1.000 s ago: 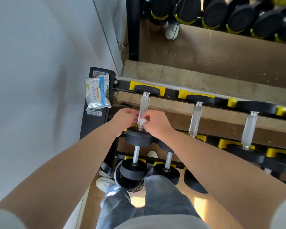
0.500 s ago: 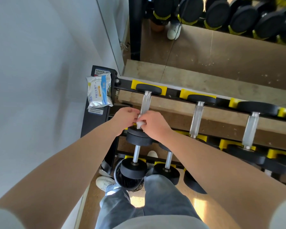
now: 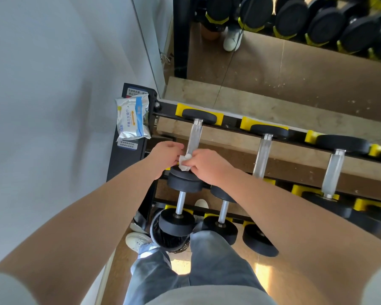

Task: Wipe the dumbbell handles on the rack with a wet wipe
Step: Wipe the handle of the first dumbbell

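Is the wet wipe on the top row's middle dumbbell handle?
No, the left hand and right hand hold the wet wipe at the near end of the leftmost handle.

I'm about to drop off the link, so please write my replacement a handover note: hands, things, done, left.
Left hand and right hand: the fingers of both pinch the wet wipe at the near end of the leftmost top-row handle.
Wipe pack: lying on the left end of the rack.
Done: the wipe is on that first handle; how much of it is clean cannot be told.
Left: probably the second handle, the third handle and the lower-row handles.
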